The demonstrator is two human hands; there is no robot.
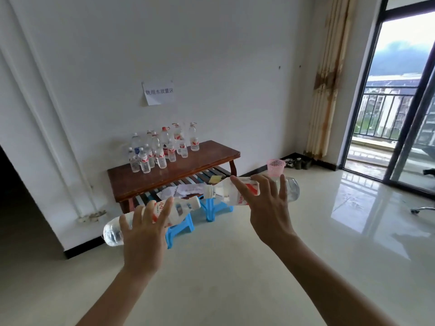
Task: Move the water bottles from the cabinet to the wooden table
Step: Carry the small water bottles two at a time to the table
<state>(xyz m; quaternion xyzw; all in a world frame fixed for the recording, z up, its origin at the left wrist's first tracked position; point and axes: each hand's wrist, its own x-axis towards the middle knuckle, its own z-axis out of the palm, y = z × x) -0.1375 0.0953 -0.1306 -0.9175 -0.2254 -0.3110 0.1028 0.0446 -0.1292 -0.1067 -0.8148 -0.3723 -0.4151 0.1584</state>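
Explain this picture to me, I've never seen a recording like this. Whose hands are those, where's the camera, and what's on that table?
There is no machine here. A person wears a wide-angle camera on the head, so this single picture looks forward and down over their own arms. The left hand holds the left-hand bottle sideways, and the right hand holds the right-hand bottle the same way. Ahead, against the wall, stands the wooden table, with a cluster of standing bottles on top and some papers on its slatted lower shelf. Blue stools sit in front of it, a pink basket is to its right, and a paper sign hangs above.
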